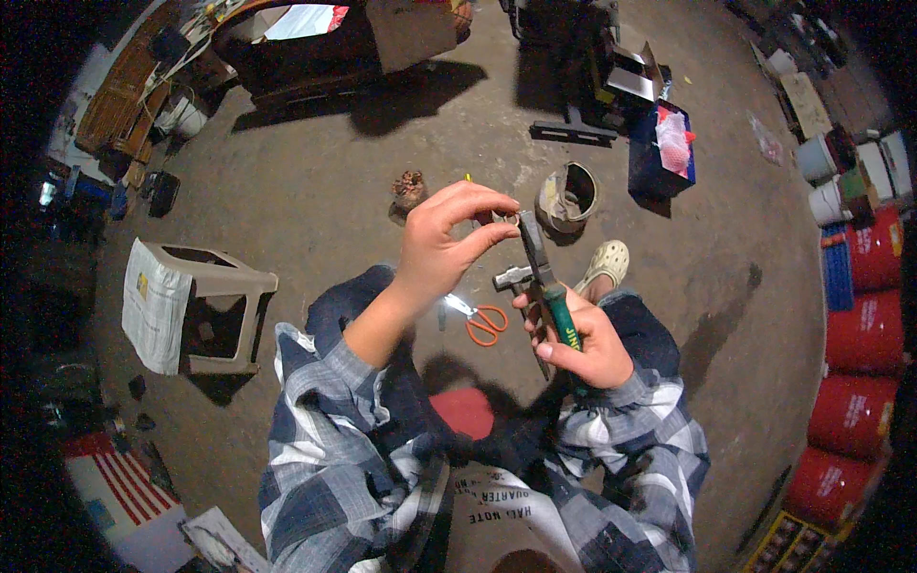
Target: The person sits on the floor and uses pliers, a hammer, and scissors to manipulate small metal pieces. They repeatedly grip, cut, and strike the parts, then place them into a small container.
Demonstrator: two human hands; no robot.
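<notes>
My right hand (pixel 594 342) is wrapped round a pair of pliers (pixel 561 310) with green handles, their metal jaws pointing away from me. A small hammer (pixel 513 278) is held in the same hand, its steel head left of the pliers. At the jaw tips, my left hand (pixel 441 234) has thumb and forefinger pinched together. Whatever small thing sits between those fingertips is too small to make out. Below the hands, scissors (pixel 486 326) with orange handles lie on the floor, blades toward the left.
Beyond my hands stand a worn round container (pixel 567 199) and a small rusty can of bits (pixel 410 191). A beige plastic stool (pixel 220 277) is at the left. Farther right are a blue box (pixel 659 158) and red drums (pixel 857 415). A cream clog (pixel 610 258) is on my foot.
</notes>
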